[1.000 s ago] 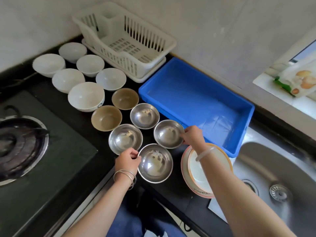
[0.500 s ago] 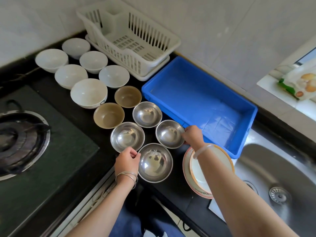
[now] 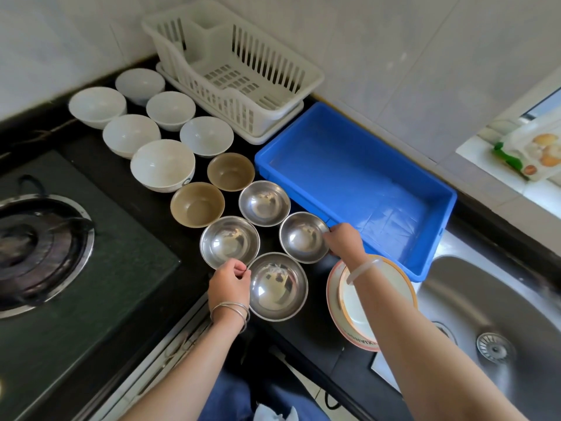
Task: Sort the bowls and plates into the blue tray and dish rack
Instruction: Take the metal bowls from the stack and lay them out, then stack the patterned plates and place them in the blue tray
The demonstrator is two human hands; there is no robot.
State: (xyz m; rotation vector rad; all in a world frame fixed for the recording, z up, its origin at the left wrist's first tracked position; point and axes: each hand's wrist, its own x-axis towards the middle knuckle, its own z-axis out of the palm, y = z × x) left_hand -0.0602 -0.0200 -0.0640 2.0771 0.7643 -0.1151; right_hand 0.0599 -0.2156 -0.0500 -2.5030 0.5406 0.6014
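Note:
Several steel bowls stand on the black counter. My left hand point(image 3: 229, 281) pinches the left rim of the nearest steel bowl point(image 3: 277, 287). My right hand point(image 3: 344, 241) grips the right rim of another steel bowl point(image 3: 303, 237). Two more steel bowls point(image 3: 229, 241) point(image 3: 264, 202) sit behind them. Two brown bowls point(image 3: 197, 204) point(image 3: 230, 171) and several white bowls point(image 3: 162, 165) stand further left. The blue tray point(image 3: 358, 180) holds nothing. Behind it, the white dish rack point(image 3: 230, 71) holds nothing either. A stack of plates point(image 3: 349, 314) lies under my right forearm.
A gas burner point(image 3: 33, 247) on a dark glass hob fills the left. A steel sink point(image 3: 501, 323) with a drain lies at the right. A printed food packet point(image 3: 534, 150) rests on the window ledge. Tiled wall runs behind the rack and tray.
Both hands keep their pinch on the same two steel bowls. The view has shifted slightly; the bowls stay on the counter.

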